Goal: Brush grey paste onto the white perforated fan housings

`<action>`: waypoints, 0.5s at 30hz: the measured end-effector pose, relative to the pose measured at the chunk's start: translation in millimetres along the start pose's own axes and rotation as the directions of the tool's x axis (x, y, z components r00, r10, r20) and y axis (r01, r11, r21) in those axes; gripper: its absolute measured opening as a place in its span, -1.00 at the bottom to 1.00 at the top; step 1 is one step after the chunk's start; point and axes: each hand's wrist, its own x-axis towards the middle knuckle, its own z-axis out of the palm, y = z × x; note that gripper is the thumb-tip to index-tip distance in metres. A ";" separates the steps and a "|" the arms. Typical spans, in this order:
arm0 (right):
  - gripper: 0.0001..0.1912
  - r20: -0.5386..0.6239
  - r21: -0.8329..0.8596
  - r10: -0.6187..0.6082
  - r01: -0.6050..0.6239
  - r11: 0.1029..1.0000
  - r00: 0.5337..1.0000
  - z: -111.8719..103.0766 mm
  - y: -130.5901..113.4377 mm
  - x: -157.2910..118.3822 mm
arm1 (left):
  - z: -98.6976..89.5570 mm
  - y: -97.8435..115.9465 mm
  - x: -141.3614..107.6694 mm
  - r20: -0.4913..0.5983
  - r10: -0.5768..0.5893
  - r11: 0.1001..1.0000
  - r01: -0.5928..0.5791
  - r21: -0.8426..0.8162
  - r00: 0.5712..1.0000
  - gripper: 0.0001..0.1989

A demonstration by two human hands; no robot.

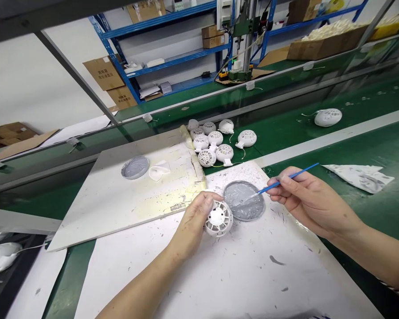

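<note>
1. Head view: gripping a white round part [218,219] at its left edge with the left hand [194,217], thumb over the top. Probably pinched only by the rim so the slotted face stays uncovered and turned up toward the eyes.
2. Pinching a blue brush [286,179] between thumb and fingers of the right hand [302,199], pen-style and partway down the handle. Likely for finer control over the tip, with the tail end poking up and out of the way.
3. Hands well apart from each other, both closed on something.
4. Brush tip down at the grey paste [248,212] in a shallow dish [263,208], seemingly dipped in. Dish sitting right between both hands, so barely any travel from paste to part, I'd guess.
5. Part held just left of the dish, above white paper [199,274]. Can't tell if touching it. Already smudged grey, so presumably laid there to catch drips.
6. More round parts [224,152] bunched on the green bench [286,133] beyond the dish, maybe to stay within reach but clear of smears.
7. Second dish [123,174] and a crumpled cloth [159,170] parked on a board [99,199] off left, seemingly out of the brush's path.
</note>
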 end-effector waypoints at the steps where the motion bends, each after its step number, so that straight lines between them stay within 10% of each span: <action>1: -0.73 0.024 -0.030 -0.047 0.048 0.998 0.999 2.1 -0.1 -2.9 | 2.1 0.2 -0.1 -0.012 -0.016 0.999 0.015 -0.032 1.000 -0.60; 15: -0.96 0.233 -0.393 -0.405 0.467 0.792 0.884 9.9 -1.5 -23.0 | 8.2 5.2 -9.4 0.123 -0.026 0.977 0.052 -0.208 0.992 -0.67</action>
